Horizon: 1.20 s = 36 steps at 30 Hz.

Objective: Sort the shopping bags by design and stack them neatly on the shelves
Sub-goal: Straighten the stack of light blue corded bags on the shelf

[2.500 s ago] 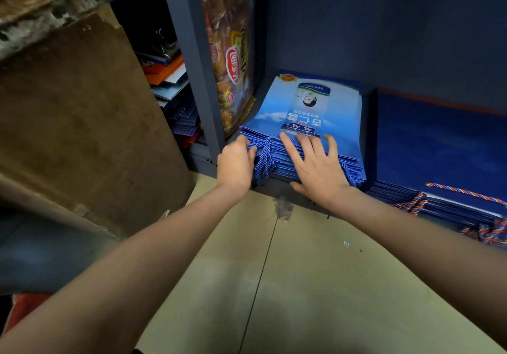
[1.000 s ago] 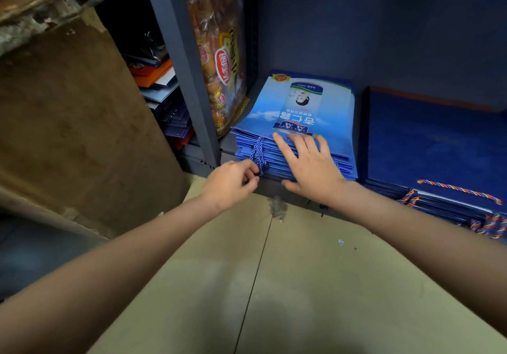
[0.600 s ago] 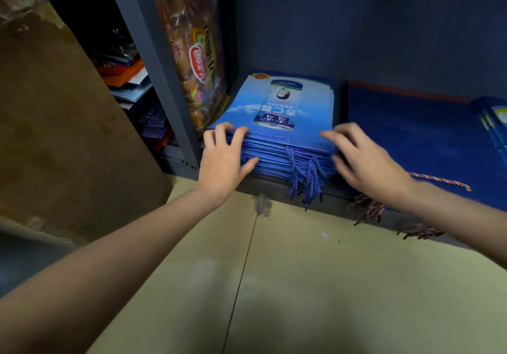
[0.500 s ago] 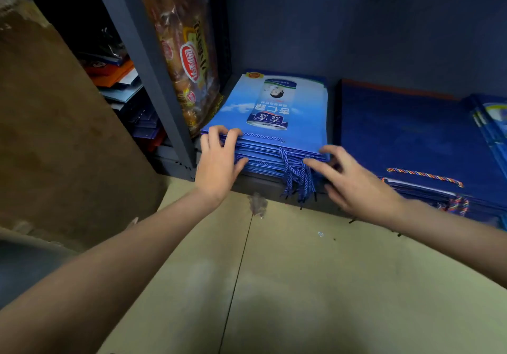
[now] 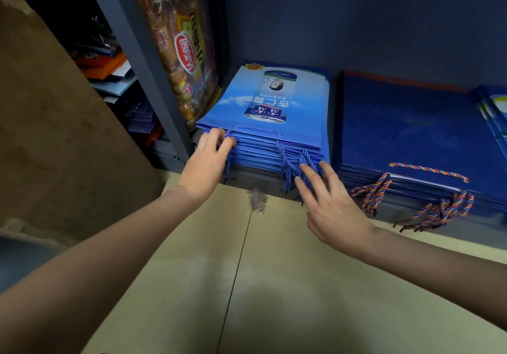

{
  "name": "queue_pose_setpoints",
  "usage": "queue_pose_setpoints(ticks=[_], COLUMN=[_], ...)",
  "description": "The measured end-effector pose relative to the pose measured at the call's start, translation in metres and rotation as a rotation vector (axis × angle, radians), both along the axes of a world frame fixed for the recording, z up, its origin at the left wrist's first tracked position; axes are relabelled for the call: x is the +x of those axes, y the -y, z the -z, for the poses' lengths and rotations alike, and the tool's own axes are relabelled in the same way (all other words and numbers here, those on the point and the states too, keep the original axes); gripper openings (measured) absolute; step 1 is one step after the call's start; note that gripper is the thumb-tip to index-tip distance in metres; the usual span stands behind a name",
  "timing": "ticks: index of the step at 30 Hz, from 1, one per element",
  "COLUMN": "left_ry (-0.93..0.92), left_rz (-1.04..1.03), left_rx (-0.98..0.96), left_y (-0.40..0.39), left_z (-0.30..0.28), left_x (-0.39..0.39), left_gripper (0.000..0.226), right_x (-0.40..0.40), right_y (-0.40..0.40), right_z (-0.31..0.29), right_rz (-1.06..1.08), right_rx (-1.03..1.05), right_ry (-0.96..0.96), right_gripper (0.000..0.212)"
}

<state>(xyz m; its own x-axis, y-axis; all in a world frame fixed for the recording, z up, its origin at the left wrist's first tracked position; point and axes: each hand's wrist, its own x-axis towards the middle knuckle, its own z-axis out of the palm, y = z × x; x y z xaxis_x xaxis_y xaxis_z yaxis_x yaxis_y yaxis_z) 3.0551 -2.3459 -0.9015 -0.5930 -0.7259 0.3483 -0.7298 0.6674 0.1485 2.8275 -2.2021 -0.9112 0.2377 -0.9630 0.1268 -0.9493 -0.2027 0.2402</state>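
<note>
A stack of light blue shopping bags [image 5: 299, 112] with a printed can design lies flat on the bottom shelf [image 5: 255, 174]. Blue cord handles [image 5: 288, 161] hang over its front edge. My left hand [image 5: 205, 161] is at the stack's front left corner, fingers curled around a blue cord and the bag edges. My right hand [image 5: 326, 205] hovers with spread fingers just in front of the stack's right front corner, fingertips near the hanging cords. To the right lies a stack of dark blue bags [image 5: 411, 125] with multicoloured cords [image 5: 428, 171].
A grey shelf upright [image 5: 142, 60] stands left of the stack, with a packet of snacks [image 5: 183, 49] leaning behind it. More bags [image 5: 123, 90] are piled in the left bay. A brown board [image 5: 55, 134] leans at the left. Another light bag stack [image 5: 493, 112] shows far right. Beige floor [image 5: 274, 285] lies below.
My left hand has slid from the top of the stack's corner to its front edge and curled on a cord. My right hand has drawn back slightly from the stack.
</note>
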Motion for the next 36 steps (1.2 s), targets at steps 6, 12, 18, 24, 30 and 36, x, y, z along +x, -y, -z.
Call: queue_pose_setpoints(ticks=[6,12,18,24,30,36], left_ry=[0.014,0.036,0.151,0.173,0.185,-0.474], left_rz=[0.025,-0.006,-0.070,-0.054,0.110,-0.283], left_rx=[-0.063,-0.058,-0.011,-0.082,-0.223,0.213], left_y=[0.004,-0.003,-0.009,-0.010,-0.011,-0.003], left_z=[0.002,0.001,-0.004,0.004,0.002,-0.028], left_x=[0.004,0.003,-0.005,-0.003,0.030,0.032], left_gripper=[0.068,0.062,0.065,0.071,0.061,0.055], right_x=[0.007,-0.020,-0.041,-0.054,-0.049,-0.019], right_y=[0.000,0.066,0.078,0.074,0.056,0.065], right_z=[-0.014,-0.054,-0.053,-0.049,-0.032,-0.062], right_rz=[-0.306,-0.357,-0.465,-0.544,-0.562,-0.377], right_rx=[-0.003,-0.177,-0.083,-0.191,-0.224,-0.143], right_ry=[0.064,0.075,0.003,-0.020,-0.010,0.308], right_gripper=[0.049,0.059,0.046,0.026,0.027,0.041])
